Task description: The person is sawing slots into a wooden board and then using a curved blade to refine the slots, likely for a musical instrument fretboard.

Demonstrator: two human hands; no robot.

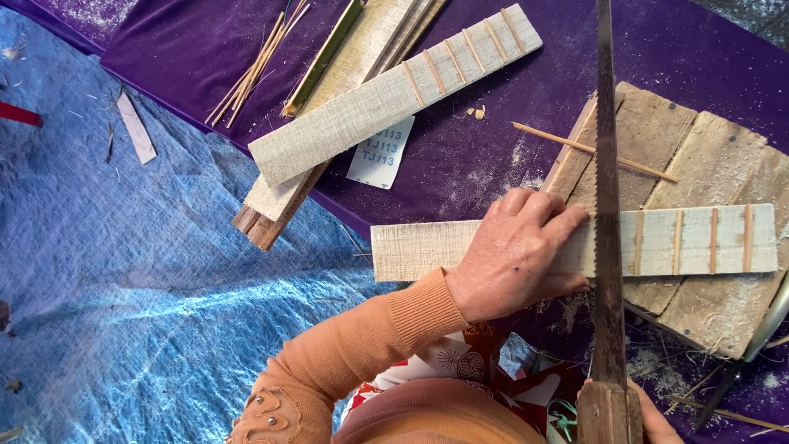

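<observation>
My left hand [516, 253] presses flat on a pale wooden slat [419, 248] that lies across a rough wooden block [707, 164]. The slat has several thin tan strips set across its right part. My right hand [653, 421], mostly out of frame at the bottom, grips the wooden handle of a long saw [608, 205]. The saw blade runs straight up across the slat, just right of my left fingertips.
A second slat with crosswise strips [386, 103] lies on the purple cloth [460, 164] over other boards. Thin bamboo sticks [255, 66], a green bamboo strip [322, 57], a white paper label [380, 152] and a loose stick [592, 150] lie around. Blue tarp [123, 288] covers the left.
</observation>
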